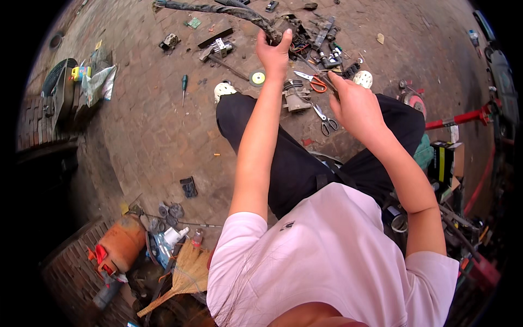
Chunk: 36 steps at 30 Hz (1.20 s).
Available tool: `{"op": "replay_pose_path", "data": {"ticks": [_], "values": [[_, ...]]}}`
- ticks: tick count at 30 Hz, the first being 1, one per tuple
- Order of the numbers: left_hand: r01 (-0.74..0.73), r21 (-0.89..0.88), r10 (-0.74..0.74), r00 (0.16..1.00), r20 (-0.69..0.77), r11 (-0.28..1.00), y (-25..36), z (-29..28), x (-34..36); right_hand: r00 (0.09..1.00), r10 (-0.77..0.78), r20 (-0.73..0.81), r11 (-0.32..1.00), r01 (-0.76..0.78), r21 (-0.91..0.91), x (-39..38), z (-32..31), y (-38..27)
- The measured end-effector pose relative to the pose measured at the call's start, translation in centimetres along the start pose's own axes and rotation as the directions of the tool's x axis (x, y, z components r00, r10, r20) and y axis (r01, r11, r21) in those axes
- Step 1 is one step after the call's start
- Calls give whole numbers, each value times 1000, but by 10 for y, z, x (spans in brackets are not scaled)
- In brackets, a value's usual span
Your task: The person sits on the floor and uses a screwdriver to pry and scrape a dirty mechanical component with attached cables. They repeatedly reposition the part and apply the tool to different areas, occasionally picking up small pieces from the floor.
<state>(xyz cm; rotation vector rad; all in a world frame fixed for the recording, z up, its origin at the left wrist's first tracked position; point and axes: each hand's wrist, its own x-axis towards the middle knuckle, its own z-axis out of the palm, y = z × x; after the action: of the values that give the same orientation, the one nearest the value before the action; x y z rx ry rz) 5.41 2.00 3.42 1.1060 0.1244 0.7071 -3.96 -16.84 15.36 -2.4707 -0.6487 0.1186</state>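
Observation:
My left hand [274, 54] is closed around a thick black taped cable bundle [218, 9], beside the grimy part at its end. In my right hand [357, 111] is a thin dark rod-like tool [315, 70], its shaft slanting up and left toward that part. The fingers hide its handle, and I cannot tell its exact kind. Between my feet lie orange-handled scissors [318, 83], black-handled scissors [328, 126] and a grey metal part [297, 99] with a dark cable coiled on it.
A hammer [229, 66], a yellow-centred disc [257, 78] and a screwdriver [184, 87] lie on the brick floor ahead. Loose parts surround the far end. An orange gas cylinder [122, 244] and straw broom [188, 270] are behind left; a red bar [457, 119] is at right.

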Motion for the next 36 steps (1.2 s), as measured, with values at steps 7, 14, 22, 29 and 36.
{"op": "replay_pose_path", "data": {"ticks": [7,14,22,29,36], "values": [[-14,-101,8,998,-60,995,9,3,0,710,271,650,-525,-457,718,0,-26,6],[23,-33,-24,999,-32,999,2,5,0,999,27,31,940,-35,340,0,0,22],[43,-76,-46,998,-37,996,8,3,-2,854,395,339,550,-515,658,-5,-25,-2],[66,-134,-73,996,-45,989,10,10,-3,742,332,583,-36,-607,794,-11,-25,32],[37,40,-36,999,-7,999,5,5,-2,984,-151,-95,927,107,-360,-9,-5,-4]]}}
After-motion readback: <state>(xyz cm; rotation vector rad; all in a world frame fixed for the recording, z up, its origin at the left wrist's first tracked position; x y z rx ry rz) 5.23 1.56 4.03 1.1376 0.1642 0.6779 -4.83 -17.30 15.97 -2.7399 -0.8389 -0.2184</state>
